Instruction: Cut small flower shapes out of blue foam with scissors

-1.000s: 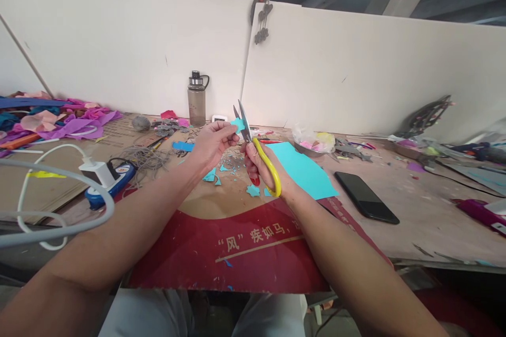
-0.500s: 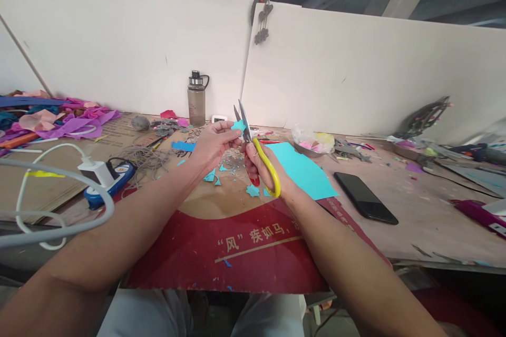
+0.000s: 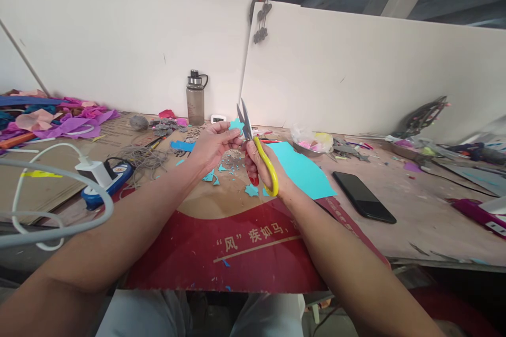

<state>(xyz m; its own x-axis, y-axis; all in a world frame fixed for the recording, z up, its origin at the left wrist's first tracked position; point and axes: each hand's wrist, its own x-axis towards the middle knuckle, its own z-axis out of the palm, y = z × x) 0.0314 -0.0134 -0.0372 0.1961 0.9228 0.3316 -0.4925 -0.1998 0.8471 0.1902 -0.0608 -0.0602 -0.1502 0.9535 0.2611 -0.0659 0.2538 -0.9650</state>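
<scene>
Between its thumb and fingers, my left hand (image 3: 216,145) pinches a small turquoise paper star (image 3: 236,125). My right hand (image 3: 264,167) grips scissors (image 3: 272,171) with one yellow and one red handle, blades pointing up and slightly parted. The blades are right beside the star's right edge; whether they touch it I cannot tell. Below the hands, another turquoise star (image 3: 251,190) lies on the red and brown cardboard (image 3: 261,253) among small scraps. A large turquoise sheet (image 3: 306,171) lies to the right of my right hand, partly behind it.
A black phone (image 3: 363,197) lies right of the sheet. A water bottle (image 3: 195,99) stands against the white partition (image 3: 118,37). On the left are a power strip (image 3: 106,184) with white cables and a heap of coloured scraps (image 3: 59,116). A bowl with a plastic bag (image 3: 312,142) sits behind the sheet.
The turquoise star has shifted slightly left and turned between my left fingers, so more of its points show. The scissor blades have closed a little and no longer cover its edge as much.
</scene>
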